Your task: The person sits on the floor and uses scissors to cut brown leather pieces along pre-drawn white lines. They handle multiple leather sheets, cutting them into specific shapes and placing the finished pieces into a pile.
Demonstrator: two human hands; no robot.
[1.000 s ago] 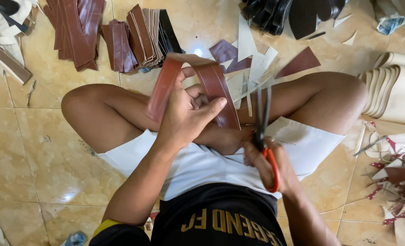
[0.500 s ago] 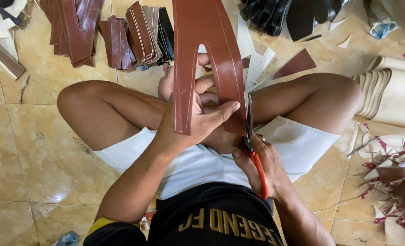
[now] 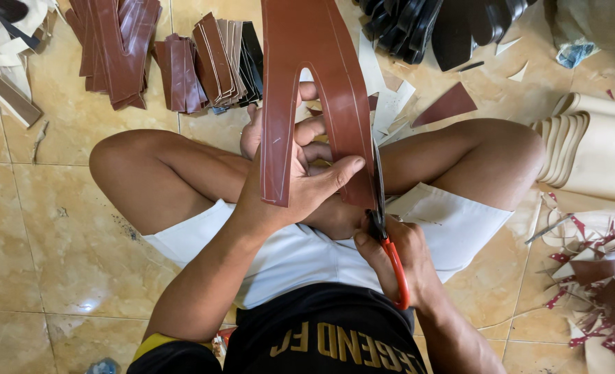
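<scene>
Head-camera view looks straight down on a person sitting cross-legged on a tiled floor (image 3: 65, 228), white shorts and bare knees spread wide. Their left hand (image 3: 297, 187) is closed around a brown leather piece (image 3: 307, 90) shaped like a forked strap with two long legs, thumb pressed across the front of the right leg and fingers curled behind, holding it upright over the lap so that its top runs out of the frame. Their right hand (image 3: 397, 266) is wrapped around the red handles of a pair of scissors (image 3: 380, 215), thumb through the loop, with the dark blades running up along the right edge of the leather piece; whether the blades are parted or closed I cannot tell from here, since they lie edge-on against the strap. On the floor beyond the knees lie stacks of brown cut strips (image 3: 120, 48) and a smaller bundle of brown and black pieces (image 3: 217, 66) just beside them. Pale paper offcuts (image 3: 390, 104) and a dark red triangular scrap (image 3: 446, 105) sit near the right knee. Black soles (image 3: 446, 24) are heaped at the top, and cream curved sheets (image 3: 598, 145) are piled at the far right, with a litter of red-edged trimmings (image 3: 598, 277) below them.
</scene>
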